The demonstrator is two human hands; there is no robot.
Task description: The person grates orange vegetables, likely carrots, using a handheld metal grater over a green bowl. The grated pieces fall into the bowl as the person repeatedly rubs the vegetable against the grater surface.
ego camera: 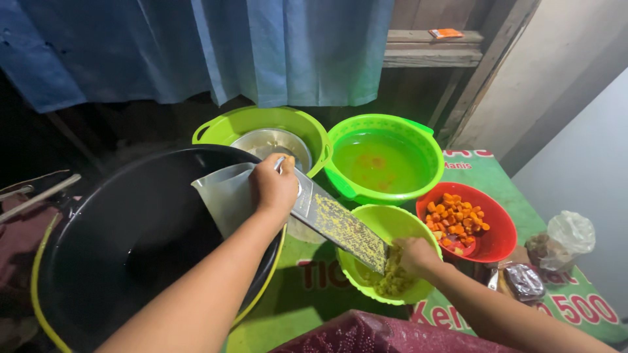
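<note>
While slanting down from upper left to lower right, long flat metal grater (340,225) flecked with yellow shreds, upper end gripped by left hand (273,186), fingers closed round the handle, lower end dipping into small lime-green plastic bowl (386,222). Right hand (415,256) down inside that bowl at the grater's foot, fingers curled on a yellow lump pressed against the blade; pile of yellow gratings (392,281) heaped beneath. Hands well apart, one at each end of the grater. Just behind left hand, clear plastic jug (226,196) leaning over rim of large black round basin (131,248). Farther back, lime-green tub with handles (248,124) holding a shiny metal bowl (271,144), and beside it a green perforated basket bowl (386,124) filled with greenish liquid. Right of the small bowl, red plastic bowl (497,238) with orange chunks (454,219). Near right edge, knotted clear plastic bags (569,235) on green printed sheet (301,287) covering the table. Blue curtain (261,46) hanging behind.
</note>
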